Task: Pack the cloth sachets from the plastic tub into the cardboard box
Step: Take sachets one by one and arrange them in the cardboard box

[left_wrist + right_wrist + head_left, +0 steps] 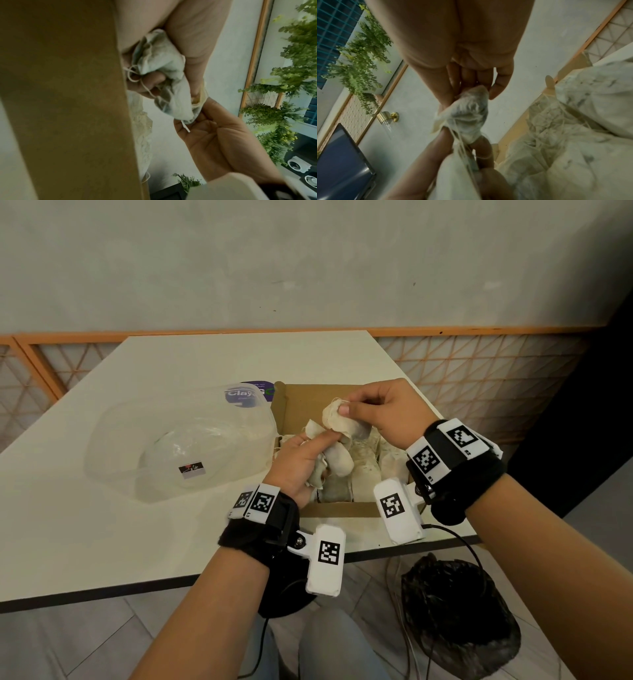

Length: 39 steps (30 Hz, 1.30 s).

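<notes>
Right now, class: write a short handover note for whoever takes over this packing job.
Left hand: grips a bunch of sachets above the box.
Right hand: pinches one sachet, drawing it from the bunch; strings look tangled.
Tub: on the table left of the box, looks empty.
Done: many sachets already lie in the box.
Left: separate the held ones and lay them in.

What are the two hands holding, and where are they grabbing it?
The left hand grips a bunch of cloth sachets around their middles. The right hand pinches one sachet by its top end, above the cardboard box.
</notes>
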Each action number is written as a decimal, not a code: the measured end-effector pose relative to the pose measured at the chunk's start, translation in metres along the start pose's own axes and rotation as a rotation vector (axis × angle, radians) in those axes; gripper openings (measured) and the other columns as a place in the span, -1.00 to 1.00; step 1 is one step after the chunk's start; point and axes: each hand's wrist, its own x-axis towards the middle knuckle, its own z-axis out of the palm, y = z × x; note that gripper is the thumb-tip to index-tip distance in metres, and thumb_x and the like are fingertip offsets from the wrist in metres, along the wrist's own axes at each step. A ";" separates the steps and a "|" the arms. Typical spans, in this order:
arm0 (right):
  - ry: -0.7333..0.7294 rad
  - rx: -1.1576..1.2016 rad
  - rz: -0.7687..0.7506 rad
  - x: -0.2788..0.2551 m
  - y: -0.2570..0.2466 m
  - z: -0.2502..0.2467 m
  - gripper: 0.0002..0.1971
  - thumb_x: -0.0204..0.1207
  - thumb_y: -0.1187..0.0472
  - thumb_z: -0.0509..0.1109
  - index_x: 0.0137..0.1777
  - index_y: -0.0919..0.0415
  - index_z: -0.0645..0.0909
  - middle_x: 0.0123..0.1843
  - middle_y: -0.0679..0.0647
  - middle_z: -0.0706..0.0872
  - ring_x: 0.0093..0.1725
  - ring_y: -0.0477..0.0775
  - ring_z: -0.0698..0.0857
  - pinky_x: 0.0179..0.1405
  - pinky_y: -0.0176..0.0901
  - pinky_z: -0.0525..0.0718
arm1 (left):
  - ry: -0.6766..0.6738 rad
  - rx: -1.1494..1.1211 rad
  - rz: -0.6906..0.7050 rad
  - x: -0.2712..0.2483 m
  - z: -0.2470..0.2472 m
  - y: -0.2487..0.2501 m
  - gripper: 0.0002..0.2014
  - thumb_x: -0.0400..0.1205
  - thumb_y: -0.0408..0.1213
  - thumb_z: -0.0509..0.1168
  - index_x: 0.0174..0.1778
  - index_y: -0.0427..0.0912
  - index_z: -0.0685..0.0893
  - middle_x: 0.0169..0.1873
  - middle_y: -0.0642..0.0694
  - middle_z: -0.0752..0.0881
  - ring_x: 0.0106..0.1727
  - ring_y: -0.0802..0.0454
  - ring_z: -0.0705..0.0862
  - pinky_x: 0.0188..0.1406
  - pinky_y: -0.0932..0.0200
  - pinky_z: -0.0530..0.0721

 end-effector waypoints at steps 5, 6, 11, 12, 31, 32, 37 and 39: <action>0.023 0.050 -0.039 -0.001 -0.003 -0.001 -0.92 0.49 0.26 0.43 -0.21 0.11 0.68 -0.29 0.03 0.72 -0.31 -0.12 0.65 -0.27 -0.30 0.60 | 0.050 0.024 0.008 0.004 -0.003 -0.003 -0.95 0.57 -0.31 0.40 -0.14 -0.21 0.72 -0.37 -0.11 0.72 -0.40 0.01 0.62 -0.48 0.27 0.55; 0.040 0.071 -0.050 -0.001 -0.003 -0.002 -0.93 0.50 0.27 0.42 -0.20 0.13 0.67 -0.29 0.04 0.72 -0.33 -0.15 0.65 -0.29 -0.34 0.60 | 0.062 0.018 0.013 0.004 -0.003 -0.003 -0.92 0.54 -0.27 0.44 -0.11 -0.20 0.75 -0.28 -0.18 0.73 -0.32 -0.06 0.62 -0.40 0.21 0.56; -0.009 0.133 -0.029 -0.004 -0.001 0.000 -0.95 0.49 0.30 0.43 -0.17 0.15 0.66 -0.23 0.17 0.73 -0.19 0.00 0.69 -0.09 -0.18 0.65 | 0.096 -0.014 0.048 0.003 -0.001 -0.002 -0.88 0.62 -0.38 0.33 -0.23 -0.17 0.69 -0.51 -0.04 0.73 -0.58 0.13 0.64 -0.67 0.39 0.49; -0.031 0.123 -0.017 -0.005 0.000 0.002 -0.94 0.48 0.30 0.44 -0.18 0.14 0.66 -0.24 0.17 0.73 -0.19 0.01 0.69 -0.09 -0.18 0.65 | 0.095 -0.014 0.046 0.004 -0.001 -0.003 -0.87 0.63 -0.39 0.31 -0.23 -0.18 0.68 -0.53 -0.04 0.72 -0.59 0.13 0.64 -0.67 0.39 0.50; 0.179 -0.255 -0.021 -0.001 0.014 0.020 -0.83 0.50 0.03 0.41 -0.18 0.09 0.54 -0.33 0.02 0.58 -0.34 -0.05 0.55 -0.32 -0.26 0.55 | -0.012 -0.041 -0.014 -0.002 0.001 0.000 -0.90 0.62 -0.35 0.32 -0.05 -0.32 0.67 -0.34 -0.14 0.69 -0.49 0.14 0.59 -0.58 0.33 0.56; 0.175 -0.233 0.017 -0.001 0.014 0.021 -0.82 0.50 -0.01 0.40 -0.12 0.08 0.54 -0.29 0.02 0.59 -0.30 -0.04 0.57 -0.25 -0.20 0.59 | -0.014 -0.045 -0.016 -0.002 0.001 0.000 -0.93 0.63 -0.36 0.31 -0.09 -0.30 0.66 -0.39 -0.10 0.68 -0.54 0.18 0.57 -0.66 0.37 0.50; 0.057 -0.155 0.168 0.000 0.015 0.016 -0.66 0.54 -0.09 0.32 0.08 0.18 0.62 -0.17 -0.06 0.67 -0.16 -0.14 0.64 -0.18 -0.47 0.56 | 0.005 -0.062 -0.031 0.000 0.000 0.000 -0.95 0.63 -0.36 0.32 -0.08 -0.27 0.66 -0.42 -0.08 0.67 -0.56 0.19 0.55 -0.68 0.37 0.49; 0.040 -0.126 0.163 0.000 0.013 0.010 -0.75 0.54 -0.02 0.34 -0.01 0.16 0.67 -0.24 -0.12 0.67 -0.23 -0.22 0.62 -0.29 -0.55 0.49 | 0.023 -0.055 -0.034 0.000 0.000 -0.001 -0.95 0.61 -0.37 0.34 -0.07 -0.26 0.66 -0.39 -0.10 0.66 -0.55 0.19 0.55 -0.69 0.37 0.48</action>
